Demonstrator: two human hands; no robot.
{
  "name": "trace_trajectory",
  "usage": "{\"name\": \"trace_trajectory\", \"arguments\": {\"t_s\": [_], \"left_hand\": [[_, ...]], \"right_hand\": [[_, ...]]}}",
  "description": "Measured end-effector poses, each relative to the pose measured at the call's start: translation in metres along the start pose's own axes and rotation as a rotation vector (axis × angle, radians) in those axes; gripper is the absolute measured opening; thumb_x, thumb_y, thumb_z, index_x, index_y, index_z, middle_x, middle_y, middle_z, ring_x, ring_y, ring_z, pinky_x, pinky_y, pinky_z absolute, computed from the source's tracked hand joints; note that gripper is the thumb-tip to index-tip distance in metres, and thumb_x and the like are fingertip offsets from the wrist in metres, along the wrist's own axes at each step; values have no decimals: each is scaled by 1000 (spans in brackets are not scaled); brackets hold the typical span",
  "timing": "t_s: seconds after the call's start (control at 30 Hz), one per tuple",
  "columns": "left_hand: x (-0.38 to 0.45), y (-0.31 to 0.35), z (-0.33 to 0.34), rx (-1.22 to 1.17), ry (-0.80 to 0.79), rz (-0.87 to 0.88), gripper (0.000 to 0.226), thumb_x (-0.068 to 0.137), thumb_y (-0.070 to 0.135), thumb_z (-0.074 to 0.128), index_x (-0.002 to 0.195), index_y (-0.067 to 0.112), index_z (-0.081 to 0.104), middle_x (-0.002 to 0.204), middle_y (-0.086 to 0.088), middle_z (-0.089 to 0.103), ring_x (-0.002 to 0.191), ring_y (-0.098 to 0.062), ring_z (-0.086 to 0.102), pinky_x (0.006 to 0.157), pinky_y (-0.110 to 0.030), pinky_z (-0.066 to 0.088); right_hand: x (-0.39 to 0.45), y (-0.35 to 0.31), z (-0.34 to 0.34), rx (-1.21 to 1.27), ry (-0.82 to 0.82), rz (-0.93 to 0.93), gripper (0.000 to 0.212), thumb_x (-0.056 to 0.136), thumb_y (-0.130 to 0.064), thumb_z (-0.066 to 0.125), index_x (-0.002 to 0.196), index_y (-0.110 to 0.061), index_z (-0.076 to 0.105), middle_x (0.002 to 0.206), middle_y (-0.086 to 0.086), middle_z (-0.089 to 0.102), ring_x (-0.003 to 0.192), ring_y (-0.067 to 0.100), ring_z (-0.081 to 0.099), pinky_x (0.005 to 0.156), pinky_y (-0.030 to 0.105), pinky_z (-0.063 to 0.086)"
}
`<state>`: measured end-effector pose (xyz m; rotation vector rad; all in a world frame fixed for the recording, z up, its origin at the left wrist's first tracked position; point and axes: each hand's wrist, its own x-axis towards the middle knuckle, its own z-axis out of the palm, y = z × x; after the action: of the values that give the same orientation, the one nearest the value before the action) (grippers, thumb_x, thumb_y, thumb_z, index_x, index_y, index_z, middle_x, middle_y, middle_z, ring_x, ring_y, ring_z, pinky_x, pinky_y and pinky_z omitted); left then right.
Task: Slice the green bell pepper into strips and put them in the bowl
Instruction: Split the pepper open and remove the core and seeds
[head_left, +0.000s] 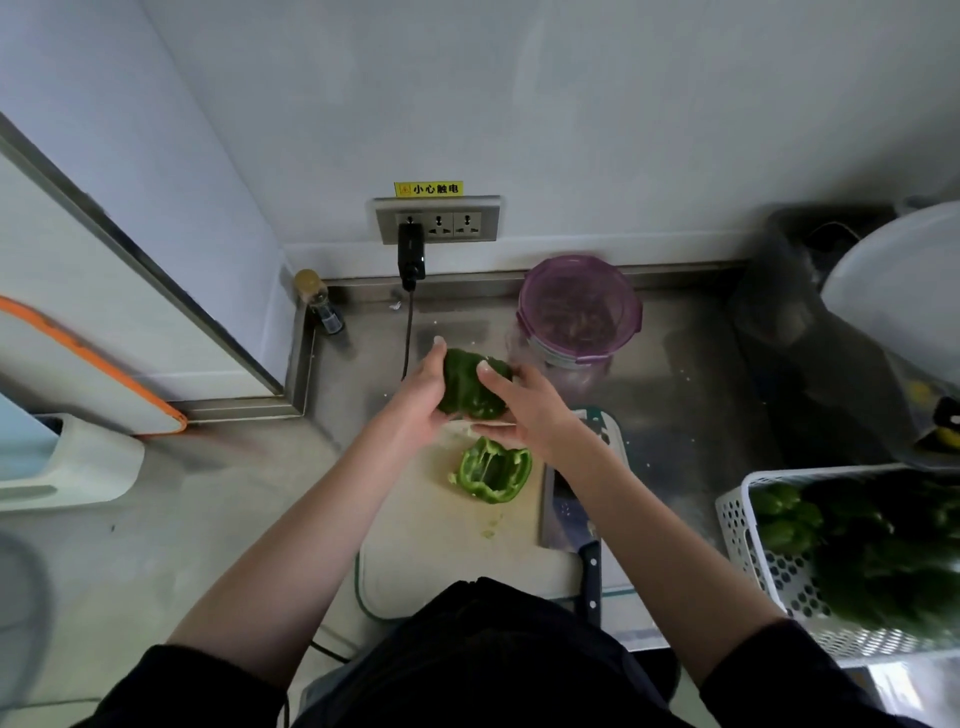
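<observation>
Both hands, left and right, gripped one pepper half above the board, behind the other half; seeds could scatter off it.

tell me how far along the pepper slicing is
Done: the pepper is cut in two; one half lies hollow side up on the cutting board. In hand: the left hand and right hand hold the other half above the board, while the knife lies idle beside it. Left: no strips are visible, so all slicing and the transfer to the bowl remain.
</observation>
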<state>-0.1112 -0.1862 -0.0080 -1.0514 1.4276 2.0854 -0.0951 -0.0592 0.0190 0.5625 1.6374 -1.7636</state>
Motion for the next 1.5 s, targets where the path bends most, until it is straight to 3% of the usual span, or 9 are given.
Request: {"name": "trace_trajectory", "arguments": {"t_s": [0.23,0.33,0.47,0.83,0.93,1.07,1.2,1.3,1.5], "left_hand": [[-6,-1,4,93,-74,17,45,96,49,39,113,9,53,103,-17,63,93,-27,64,75,-39,57],[-7,0,8,31,-30,-36,47,97,52,34,108,10,52,104,-18,61,95,-28,63,83,-43,55],[-4,-3,9,87,1,-44,50,95,57,34,110,16,58,100,-14,64,92,-29,64,75,-47,56],[-5,-1,16,-5,40,-66,62,95,58,30,122,6,52,112,-21,62,91,-32,64,52,-39,56],[-7,-1,16,57,130,-88,61,93,60,35,119,9,55,102,-17,64,78,-29,65,45,-33,52],[-3,-7,13,7,54,-54,54,98,51,31,125,9,51,117,-20,58,82,-28,62,44,-34,54],[-7,-6,17,80,97,-64,51,97,53,34,119,10,53,97,-15,61,73,-26,61,46,-33,53],[-4,-2,16,-4,66,-66,47,97,49,37,120,9,49,111,-19,54,79,-30,60,44,-34,56],[-9,-4,15,19,117,-64,45,95,50,41,115,11,50,99,-16,54,77,-28,60,39,-28,51]], "right_hand": [[1,-12,-2,-616,233,-332,63,91,-50,52,139,-13,34,136,13,50,114,24,56,90,38,52],[-18,-14,0,-908,541,-843,61,100,-38,28,152,-15,5,159,4,5,147,21,6,118,46,10],[-14,10,-6,-1342,69,-880,74,92,-61,0,151,-18,-7,157,0,-15,146,17,-11,118,47,-10],[-12,13,-6,-923,343,-921,62,100,-41,19,151,-16,-7,155,-6,-15,146,14,-11,119,38,-7],[-9,23,-8,-993,-33,-583,70,99,-51,25,148,-27,-18,158,-2,-9,146,21,-6,119,47,7],[-12,19,-6,-804,201,-967,65,99,-43,25,152,-17,-1,158,-7,-5,147,12,-2,120,35,-4],[-3,17,-7,-1033,9,-693,61,102,-42,24,152,-17,-2,158,-4,-9,144,11,-13,119,39,-10],[-6,10,-12,-784,410,-987,61,101,-33,28,152,-12,1,157,-6,-6,146,14,-6,119,33,-8],[-5,16,-9,-447,66,-544,53,101,-44,28,151,-32,14,152,-12,24,137,7,23,109,25,12]]}}
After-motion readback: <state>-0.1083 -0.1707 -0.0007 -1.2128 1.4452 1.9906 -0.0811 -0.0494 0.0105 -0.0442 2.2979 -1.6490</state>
